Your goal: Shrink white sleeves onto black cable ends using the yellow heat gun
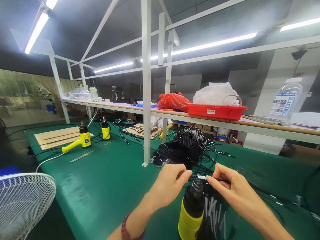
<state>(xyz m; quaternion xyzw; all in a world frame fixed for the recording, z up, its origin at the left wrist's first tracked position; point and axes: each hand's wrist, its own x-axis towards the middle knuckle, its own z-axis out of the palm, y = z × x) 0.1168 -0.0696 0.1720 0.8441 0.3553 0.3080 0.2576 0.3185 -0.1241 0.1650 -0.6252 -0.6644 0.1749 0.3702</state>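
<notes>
Between my two hands a black cable with a white sleeve [201,177] is stretched level, just over the nozzle of an upright yellow heat gun [191,213]. My left hand [172,181] pinches the cable on the left side of the sleeve. On the right side, my right hand [228,185] pinches it close to the sleeve's end. Behind and right of the heat gun lie several grey-tipped cables [213,213]. Further back, a large heap of black cables [185,146] rests against the shelf post.
A white post [146,83] rises from the green table [105,186]. Above runs a shelf with a red tray [217,111], a red bag [173,101] and a clear bottle [286,100]. Another yellow heat gun [85,137] stands left; a fan [27,203] is nearest left.
</notes>
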